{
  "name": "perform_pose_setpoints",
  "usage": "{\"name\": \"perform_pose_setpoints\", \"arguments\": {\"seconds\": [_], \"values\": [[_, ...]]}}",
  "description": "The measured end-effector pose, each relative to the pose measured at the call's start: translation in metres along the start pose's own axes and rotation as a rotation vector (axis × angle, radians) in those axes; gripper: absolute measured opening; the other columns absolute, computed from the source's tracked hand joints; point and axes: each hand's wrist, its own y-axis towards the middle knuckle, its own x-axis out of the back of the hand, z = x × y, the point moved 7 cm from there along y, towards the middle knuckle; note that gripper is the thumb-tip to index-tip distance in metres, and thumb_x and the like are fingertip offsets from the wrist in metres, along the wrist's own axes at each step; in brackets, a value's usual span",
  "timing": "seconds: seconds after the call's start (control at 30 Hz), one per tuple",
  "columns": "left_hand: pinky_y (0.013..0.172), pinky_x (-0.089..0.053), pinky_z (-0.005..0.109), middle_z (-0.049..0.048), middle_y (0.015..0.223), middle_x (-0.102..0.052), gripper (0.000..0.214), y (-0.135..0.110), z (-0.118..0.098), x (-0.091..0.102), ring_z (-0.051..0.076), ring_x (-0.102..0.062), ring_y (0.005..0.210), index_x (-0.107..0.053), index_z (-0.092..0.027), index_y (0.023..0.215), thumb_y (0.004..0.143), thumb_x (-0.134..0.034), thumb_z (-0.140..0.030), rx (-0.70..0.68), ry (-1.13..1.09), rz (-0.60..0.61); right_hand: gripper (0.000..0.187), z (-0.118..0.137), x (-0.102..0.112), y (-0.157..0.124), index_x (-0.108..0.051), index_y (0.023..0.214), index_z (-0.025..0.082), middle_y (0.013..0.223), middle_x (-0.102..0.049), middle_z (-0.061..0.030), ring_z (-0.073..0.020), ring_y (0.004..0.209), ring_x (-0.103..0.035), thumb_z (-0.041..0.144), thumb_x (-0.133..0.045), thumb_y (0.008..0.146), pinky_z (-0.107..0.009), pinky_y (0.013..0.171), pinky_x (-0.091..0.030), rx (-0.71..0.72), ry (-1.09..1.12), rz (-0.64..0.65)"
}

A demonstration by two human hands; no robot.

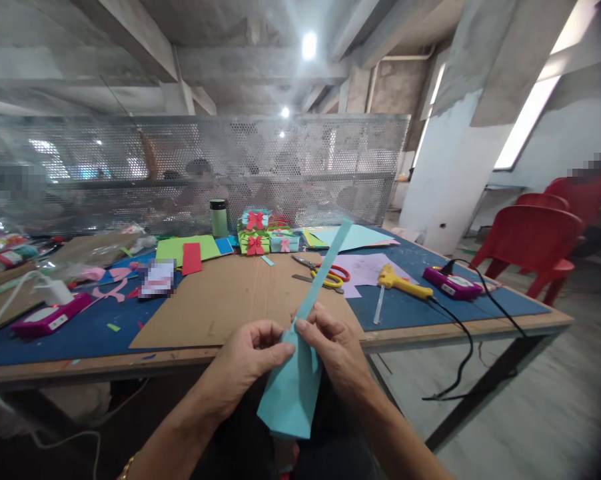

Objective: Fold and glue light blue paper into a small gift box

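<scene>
In front of me, at the table's near edge, both hands hold a folded light-blue paper piece (293,393). My left hand (260,347) pinches its upper left side between thumb and fingers. A long light-blue paper strip (325,267) runs up and to the right from the piece's top. My right hand (330,337) grips the strip's lower end against the piece, thumb in front. The fingertips behind the paper are hidden. Beyond the hands lies a brown cardboard sheet (220,307) on the blue table top.
Scissors (330,272) and a yellow glue gun (405,283) lie to the right, near a purple power strip (453,283). Small paper boxes with bows (255,245) and a green bottle (219,219) stand at the back. Another purple power strip (53,315) sits left.
</scene>
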Motion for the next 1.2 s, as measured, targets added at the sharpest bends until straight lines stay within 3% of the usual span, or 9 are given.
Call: {"name": "perform_pose_setpoints", "arguments": {"seconds": [0.33,0.67,0.87,1.2], "values": [[0.057,-0.036,0.020,-0.0032,0.068,-0.054,0.036,-0.001,-0.003,0.004,0.008,-0.044,0.062,-0.064,-0.013,0.081,0.075,-0.078,-0.045,-0.022,0.046,-0.021,0.036,-0.004,-0.006,-0.001,-0.053,0.064,0.019,0.072,-0.046,0.0017,-0.0114,0.063,-0.043,0.046,-0.062,0.087,-0.025,0.055,-0.034,-0.043,0.041,-0.023],[0.059,-0.038,0.022,-0.0019,0.071,-0.055,0.037,-0.001,0.000,0.008,0.010,-0.046,0.065,-0.060,-0.014,0.079,0.072,-0.077,-0.046,-0.018,0.085,-0.072,0.037,-0.003,-0.009,0.005,-0.057,0.063,0.018,0.071,-0.048,0.0009,-0.0121,0.066,-0.045,0.046,-0.064,0.087,-0.025,0.058,-0.034,-0.032,0.097,0.100],[0.058,-0.038,0.022,-0.0008,0.070,-0.057,0.037,-0.001,0.001,0.008,0.011,-0.047,0.063,-0.062,-0.013,0.079,0.073,-0.074,-0.047,0.014,0.085,-0.083,0.040,-0.010,-0.012,0.005,-0.055,0.064,0.019,0.066,-0.043,0.0029,-0.0106,0.060,-0.039,0.051,-0.065,0.086,-0.025,0.053,-0.029,-0.058,0.115,0.120],[0.051,-0.031,0.021,-0.0063,0.061,-0.044,0.040,0.001,0.000,0.010,0.008,-0.037,0.056,-0.047,-0.018,0.067,0.067,-0.076,-0.046,0.000,0.089,-0.157,0.044,-0.016,-0.016,0.006,-0.053,0.062,0.018,0.062,-0.040,0.0043,-0.0104,0.060,-0.035,0.054,-0.068,0.081,-0.025,0.054,-0.027,-0.100,0.156,0.124]]}}
